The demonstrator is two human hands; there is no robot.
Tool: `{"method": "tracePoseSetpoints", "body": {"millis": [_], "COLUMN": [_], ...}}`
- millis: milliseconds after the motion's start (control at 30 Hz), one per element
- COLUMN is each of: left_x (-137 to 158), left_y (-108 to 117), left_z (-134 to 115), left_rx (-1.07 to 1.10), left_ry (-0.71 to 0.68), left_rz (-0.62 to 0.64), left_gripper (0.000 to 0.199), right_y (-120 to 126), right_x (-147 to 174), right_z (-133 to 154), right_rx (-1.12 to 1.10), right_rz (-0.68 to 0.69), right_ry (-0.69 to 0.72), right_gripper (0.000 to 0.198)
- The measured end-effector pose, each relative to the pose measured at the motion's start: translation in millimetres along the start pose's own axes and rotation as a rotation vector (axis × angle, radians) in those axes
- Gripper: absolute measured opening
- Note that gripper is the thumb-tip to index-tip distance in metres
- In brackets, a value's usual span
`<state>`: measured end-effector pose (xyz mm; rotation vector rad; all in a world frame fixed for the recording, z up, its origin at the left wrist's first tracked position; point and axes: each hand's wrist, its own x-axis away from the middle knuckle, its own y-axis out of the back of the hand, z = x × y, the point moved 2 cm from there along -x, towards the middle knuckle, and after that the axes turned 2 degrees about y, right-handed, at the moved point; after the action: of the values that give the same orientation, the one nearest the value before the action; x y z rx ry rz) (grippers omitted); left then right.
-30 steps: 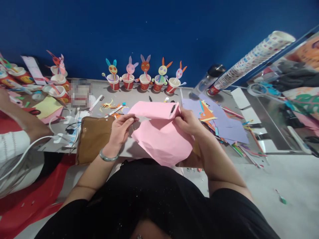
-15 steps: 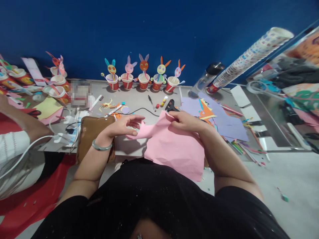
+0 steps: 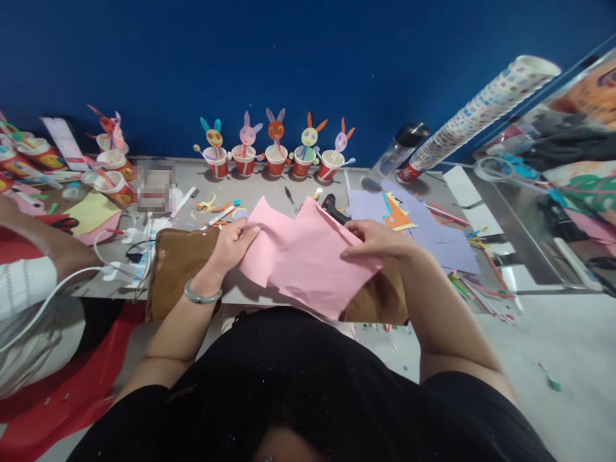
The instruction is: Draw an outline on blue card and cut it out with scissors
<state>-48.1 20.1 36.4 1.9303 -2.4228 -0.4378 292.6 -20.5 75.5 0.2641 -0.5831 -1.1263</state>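
A creased sheet of pink paper with uneven edges is spread between my two hands, above the table's front edge. My left hand pinches its left side, thumb on top. On the other side, my right hand grips the paper near its upper right edge. Just beyond the sheet lies a black glue gun, partly hidden by it. A pen and a small glue stick lie behind the paper.
Several red cups with paper rabbits line the blue wall. Purple paper, a bottle and a tall cup stack are on the right. Brown cushions lie at the front edge. Another person's arm is at left.
My left hand has closed on the paper's left side, where its fingers were apart before. The sheet has been raised and opened out flatter; my right hand has shifted slightly right.
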Motion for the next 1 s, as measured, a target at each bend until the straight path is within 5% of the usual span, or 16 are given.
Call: {"method": "tracePoseSetpoints", "body": {"millis": [100,300,467,600,733,1000], "left_x": [-2,-2,8,18,26,21], "left_y": [4,-3,-8,-8,-8,-8], "left_z": [7,27,45,55,53,40], "left_rx": [-0.012,-0.021,-0.070,-0.171,-0.229,-0.374], "left_ry": [0.022,0.101,0.114,0.036,-0.047,-0.017], "left_rz": [-0.030,0.011,0.043,0.014,0.027,0.073], "left_gripper": [0.030,0.023,0.055,0.061,0.058,0.042], "right_y": [7,8,-2,-7,-9,-11], "right_x": [5,17,23,21,23,31], "right_z": [-19,-38,-39,-50,-54,-46], "right_rx": [0.046,-0.042,-0.166,-0.077,-0.020,0.102], "right_rz": [0.029,-0.128,-0.217,-0.386,-0.597,-0.595], "right_ry": [0.001,-0.050,-0.032,-0.061,-0.077,-0.098], "right_gripper": [0.036,0.044,0.049,0.042,0.038,0.034]}}
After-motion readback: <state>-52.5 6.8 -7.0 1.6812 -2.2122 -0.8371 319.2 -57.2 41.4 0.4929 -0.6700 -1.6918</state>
